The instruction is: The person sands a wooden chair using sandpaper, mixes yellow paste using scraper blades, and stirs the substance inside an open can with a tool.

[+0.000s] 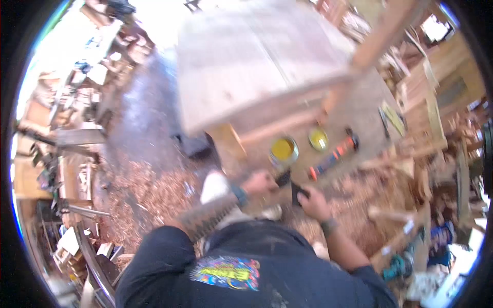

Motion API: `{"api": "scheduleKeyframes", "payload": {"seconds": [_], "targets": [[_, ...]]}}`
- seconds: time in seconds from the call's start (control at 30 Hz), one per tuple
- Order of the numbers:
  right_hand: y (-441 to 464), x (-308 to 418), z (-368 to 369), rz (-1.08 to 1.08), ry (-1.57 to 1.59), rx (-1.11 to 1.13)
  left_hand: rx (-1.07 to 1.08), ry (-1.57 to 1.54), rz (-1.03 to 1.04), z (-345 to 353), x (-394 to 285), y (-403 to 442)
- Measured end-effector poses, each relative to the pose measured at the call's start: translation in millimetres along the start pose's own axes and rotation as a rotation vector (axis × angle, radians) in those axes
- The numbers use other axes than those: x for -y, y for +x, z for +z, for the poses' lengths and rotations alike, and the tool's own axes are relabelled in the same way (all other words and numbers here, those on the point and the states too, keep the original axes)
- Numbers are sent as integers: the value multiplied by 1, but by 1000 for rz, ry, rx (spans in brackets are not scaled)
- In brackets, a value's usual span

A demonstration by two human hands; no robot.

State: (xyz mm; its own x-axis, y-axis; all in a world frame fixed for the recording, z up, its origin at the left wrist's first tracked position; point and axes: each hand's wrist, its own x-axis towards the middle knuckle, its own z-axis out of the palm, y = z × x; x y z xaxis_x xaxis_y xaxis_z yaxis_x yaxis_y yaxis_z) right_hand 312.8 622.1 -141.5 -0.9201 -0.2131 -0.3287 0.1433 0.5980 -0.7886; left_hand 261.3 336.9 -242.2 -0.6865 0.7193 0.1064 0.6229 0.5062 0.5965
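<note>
My left hand (261, 181) is closed on a black flat scraper (283, 178), which points to the right. In my right hand (315, 204) is a second black flat scraper (297, 193), its blade angled up and to the left. The two blades come close together; blur hides whether they touch. Just beyond them stands an open can (283, 150) with yellow paste inside. A round lid (318, 139) smeared with yellow lies to its right. Near my right hand is an orange and black tube-shaped thing (334, 156), its kind unclear.
A large wooden tabletop or cabinet (257, 56) stands ahead on a board (354, 118), with an upright post (382, 38) at its right. Wood shavings (154, 197) cover the floor. Timber pieces (418, 118) lie right. A teal power tool (398, 266) sits at lower right.
</note>
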Motion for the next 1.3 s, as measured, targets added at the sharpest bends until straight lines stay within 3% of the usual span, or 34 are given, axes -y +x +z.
{"api": "scheduleKeyframes", "payload": {"seconds": [0.03, 0.07, 0.1, 0.13, 0.17, 0.23, 0.33, 0.4, 0.43, 0.47, 0.5, 0.57, 0.63, 0.73, 0.77, 0.87, 1.07, 1.17, 1.27, 1.3], "targets": [[2, 5, 12, -112, 22, -54, -31, -583, -695, -12, -33, 13], [8, 4, 26, -202, 52, -66, -70, -540, -672, -2, -40, 16], [11, 9, 39, -220, 83, -62, -141, -705, -765, -32, -76, 25], [13, 18, 45, -224, 108, -57, -255, -383, -440, 20, -45, 18], [9, 42, 44, -206, 205, -46, -283, -565, -644, -22, -81, 26], [5, 58, 45, -258, 267, -105, -318, -629, -550, -34, -77, 25], [-12, 78, 22, -108, 333, -28, -257, -890, -482, -66, -91, 18], [-18, 89, 8, -224, 303, -19, -217, -1059, -486, -90, -109, 12], [-19, 83, 7, -289, 298, -15, -265, -941, -424, -85, -101, 11], [-17, 79, 4, -354, 295, -11, -348, -1053, -449, -77, -97, 10], [-21, 96, -12, -310, 84, 38, -429, -1166, -472, -81, -104, 10], [-11, 97, -22, -275, 169, -4, -488, -1303, -602, -93, -110, 8], [-4, 100, -27, -317, 183, -126, -530, -1217, -420, -98, -112, 8], [3, 108, -14, -491, 74, -118, -536, -930, -231, -81, -107, 9], [-1, 113, -13, -530, -89, -90, -523, -810, -183, -71, -101, 10], [-7, 116, 0, -506, -89, -40, -280, -750, -436, -97, -122, 8], [-6, 119, 3, -592, -86, -45, -414, -1060, -269, -79, -129, 3], [-5, 125, 4, -699, -226, -59, -594, -706, -333, -59, -139, 9], [-10, 140, 0, -706, -201, -54, -606, -1046, -308, -81, -149, 12], [-9, 138, -2, -660, -224, -33, -538, -987, -360, -82, -150, 10]]}}
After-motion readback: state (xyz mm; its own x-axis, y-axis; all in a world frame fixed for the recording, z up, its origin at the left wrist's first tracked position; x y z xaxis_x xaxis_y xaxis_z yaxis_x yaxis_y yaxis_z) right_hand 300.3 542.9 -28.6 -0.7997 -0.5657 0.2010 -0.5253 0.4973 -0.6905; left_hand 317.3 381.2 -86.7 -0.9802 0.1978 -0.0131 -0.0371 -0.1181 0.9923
